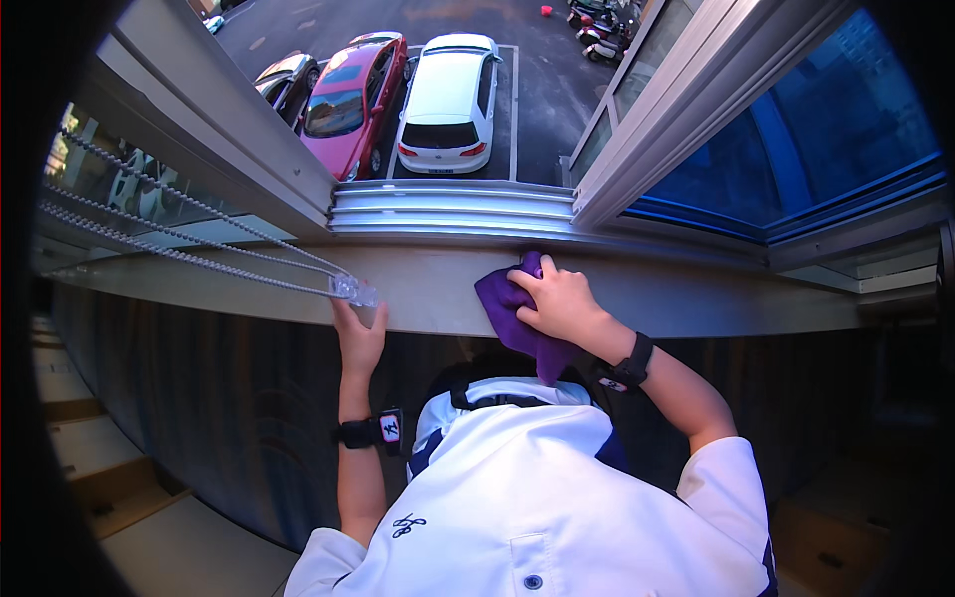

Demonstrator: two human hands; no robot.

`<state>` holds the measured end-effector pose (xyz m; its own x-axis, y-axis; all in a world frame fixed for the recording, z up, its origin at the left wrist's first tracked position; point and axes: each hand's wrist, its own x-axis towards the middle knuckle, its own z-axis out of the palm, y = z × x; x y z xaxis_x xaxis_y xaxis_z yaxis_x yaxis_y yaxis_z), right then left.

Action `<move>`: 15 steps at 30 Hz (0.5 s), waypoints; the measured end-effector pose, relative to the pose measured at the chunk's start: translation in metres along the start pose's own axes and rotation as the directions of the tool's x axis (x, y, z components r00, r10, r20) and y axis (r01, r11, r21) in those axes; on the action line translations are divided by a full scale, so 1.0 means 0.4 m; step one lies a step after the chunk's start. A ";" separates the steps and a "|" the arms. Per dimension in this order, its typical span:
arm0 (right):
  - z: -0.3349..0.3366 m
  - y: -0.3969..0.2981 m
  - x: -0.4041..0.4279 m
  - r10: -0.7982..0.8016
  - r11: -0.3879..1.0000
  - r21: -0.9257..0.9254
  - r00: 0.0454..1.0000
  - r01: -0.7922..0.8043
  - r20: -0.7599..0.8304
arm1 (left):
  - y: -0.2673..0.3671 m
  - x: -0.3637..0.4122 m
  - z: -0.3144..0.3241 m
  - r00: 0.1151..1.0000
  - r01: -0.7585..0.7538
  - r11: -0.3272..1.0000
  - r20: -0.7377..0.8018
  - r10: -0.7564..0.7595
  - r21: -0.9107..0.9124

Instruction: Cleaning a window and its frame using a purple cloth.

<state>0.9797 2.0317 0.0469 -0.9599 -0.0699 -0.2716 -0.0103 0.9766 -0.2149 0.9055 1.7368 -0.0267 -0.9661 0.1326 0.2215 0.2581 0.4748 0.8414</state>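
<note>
My left hand grips a clear plastic chain holder between thumb and fingers, at the front part of the windowsill. From that holder, metal bead chains run up and out to the left. On the sill to the right, my right hand presses a bunched purple cloth against the surface. One end of the cloth hangs over the sill's front edge. Part of the cloth is hidden under my fingers.
Beyond the sill lie the metal tracks of a sliding window. Window frames stand on both sides, with blue-looking glass at right. Outside are a white car and a red car. Wooden drawers stand at lower left.
</note>
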 end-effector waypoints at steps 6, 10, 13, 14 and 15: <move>0.030 0.008 -0.032 0.009 1.000 0.000 0.998 -0.009 -0.060 | -0.028 -0.035 -0.004 0.989 0.093 0.920 0.072 -0.129 0.380; 0.067 0.013 -0.015 -0.112 0.991 -0.100 0.971 0.093 -0.209 | -0.022 -0.042 -0.021 0.997 0.021 0.927 0.060 -0.047 0.375; 0.062 0.021 -0.011 -0.201 0.966 -0.211 0.951 0.152 -0.235 | -0.010 -0.036 -0.028 0.998 0.015 0.931 0.056 -0.038 0.365; 0.064 0.022 -0.008 -0.186 0.968 -0.208 0.955 0.138 -0.231 | -0.008 -0.034 -0.024 0.999 0.013 0.932 0.023 -0.023 0.362; 0.069 0.024 -0.005 -0.220 0.958 -0.235 0.943 0.161 -0.249 | -0.007 -0.029 -0.021 0.999 0.007 0.935 0.038 -0.022 0.356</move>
<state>0.9893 2.0356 0.0194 -0.9729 -0.2298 0.0243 -0.2305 0.9726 -0.0290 0.9158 1.7266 -0.0273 -0.9705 0.1550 0.1845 0.2369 0.7541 0.6125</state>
